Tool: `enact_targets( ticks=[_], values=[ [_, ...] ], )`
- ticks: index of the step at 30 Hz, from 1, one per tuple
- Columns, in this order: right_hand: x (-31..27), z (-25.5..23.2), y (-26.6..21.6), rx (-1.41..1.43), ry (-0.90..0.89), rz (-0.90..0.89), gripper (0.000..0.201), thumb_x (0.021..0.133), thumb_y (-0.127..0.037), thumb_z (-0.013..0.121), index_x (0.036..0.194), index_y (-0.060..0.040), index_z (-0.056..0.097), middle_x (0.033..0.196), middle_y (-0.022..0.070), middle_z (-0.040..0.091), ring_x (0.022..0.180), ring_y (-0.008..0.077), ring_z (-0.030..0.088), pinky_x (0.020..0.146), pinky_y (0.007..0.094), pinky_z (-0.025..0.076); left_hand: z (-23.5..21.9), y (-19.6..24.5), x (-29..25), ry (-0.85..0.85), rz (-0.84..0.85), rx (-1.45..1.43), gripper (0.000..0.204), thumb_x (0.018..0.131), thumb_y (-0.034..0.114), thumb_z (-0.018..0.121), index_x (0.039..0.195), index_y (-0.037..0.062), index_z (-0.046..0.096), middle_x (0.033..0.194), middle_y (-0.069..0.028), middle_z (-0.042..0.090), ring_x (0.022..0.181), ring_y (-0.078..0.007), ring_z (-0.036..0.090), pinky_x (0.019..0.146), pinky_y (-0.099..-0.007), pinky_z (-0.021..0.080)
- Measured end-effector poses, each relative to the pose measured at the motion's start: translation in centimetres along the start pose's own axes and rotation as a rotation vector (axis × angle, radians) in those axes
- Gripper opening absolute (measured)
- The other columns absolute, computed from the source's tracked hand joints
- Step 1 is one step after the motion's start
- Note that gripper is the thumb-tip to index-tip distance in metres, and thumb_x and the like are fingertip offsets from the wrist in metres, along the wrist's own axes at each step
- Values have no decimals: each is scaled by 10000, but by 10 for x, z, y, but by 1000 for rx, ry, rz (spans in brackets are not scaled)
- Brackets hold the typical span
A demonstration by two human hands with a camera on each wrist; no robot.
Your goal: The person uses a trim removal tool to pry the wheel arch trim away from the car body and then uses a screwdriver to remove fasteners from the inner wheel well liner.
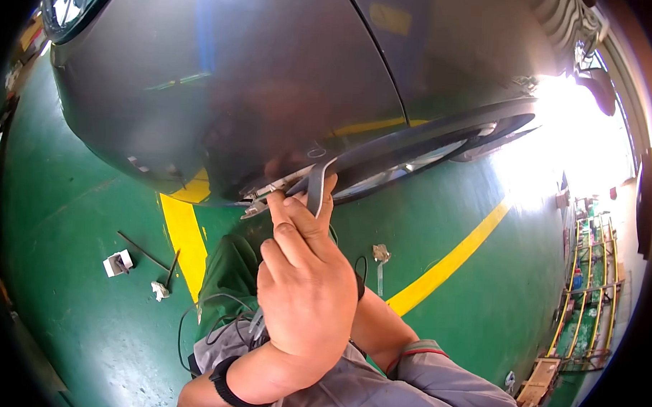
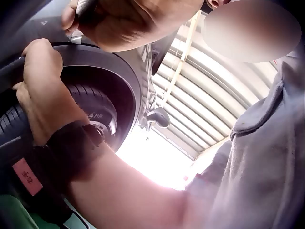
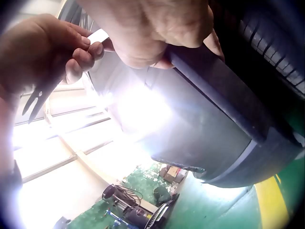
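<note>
My left hand (image 1: 305, 289) is raised at the lower edge of a dark grey car panel (image 1: 273, 72), largely covering the right hand in the head view. In the right wrist view the left hand (image 3: 52, 55) pinches a flat tool (image 3: 42, 98) with a forked end; its pale tip points toward the car. My right hand (image 2: 40, 71) curls round the edge of the black wheel-arch trim (image 2: 97, 57), and it grips this trim (image 3: 214, 90) in the right wrist view too. A dark curved strip (image 1: 316, 189) shows at the fingertips.
A tyre (image 2: 90, 102) sits inside the arch. On the green floor lie a small white box (image 1: 118, 263), thin rods (image 1: 145, 251) and crumpled scraps (image 1: 160, 291). Cables (image 1: 222, 298) cross my lap. A yellow-barred rack (image 1: 589, 284) stands at the right.
</note>
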State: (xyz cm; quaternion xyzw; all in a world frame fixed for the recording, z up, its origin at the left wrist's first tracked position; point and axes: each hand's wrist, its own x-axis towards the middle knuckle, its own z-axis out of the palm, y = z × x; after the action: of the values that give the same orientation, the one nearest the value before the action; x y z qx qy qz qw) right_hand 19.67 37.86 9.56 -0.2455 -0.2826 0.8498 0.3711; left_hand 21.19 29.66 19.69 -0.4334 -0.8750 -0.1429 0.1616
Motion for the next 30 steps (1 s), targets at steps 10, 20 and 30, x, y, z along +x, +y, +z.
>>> enact_targets(
  ticks=[10,20,30],
  values=[
    [-13,10,-9,-172,81,-72,484,1045,-551,394,959,-94,528,822,-15,497,702,116,473,614,269,429,-22,-25,8,-291,117,-439,600,776,2,612,1313,-211,449,1366,-446,438,1005,-346,703,732,-269,591],
    [-7,17,-9,-246,165,-102,533,1017,-608,444,1002,-87,555,847,-12,520,736,116,510,643,266,453,-34,-45,24,-417,132,-690,611,822,-8,581,1388,-149,399,1268,-399,464,927,-437,672,751,-398,570],
    [-8,0,5,-784,125,-357,548,1040,-605,382,1054,-90,570,960,9,568,858,156,546,816,304,474,-10,-51,15,-351,81,-943,493,933,-7,513,1406,-113,424,1304,-383,500,919,-476,657,730,-445,578]
  ],
)
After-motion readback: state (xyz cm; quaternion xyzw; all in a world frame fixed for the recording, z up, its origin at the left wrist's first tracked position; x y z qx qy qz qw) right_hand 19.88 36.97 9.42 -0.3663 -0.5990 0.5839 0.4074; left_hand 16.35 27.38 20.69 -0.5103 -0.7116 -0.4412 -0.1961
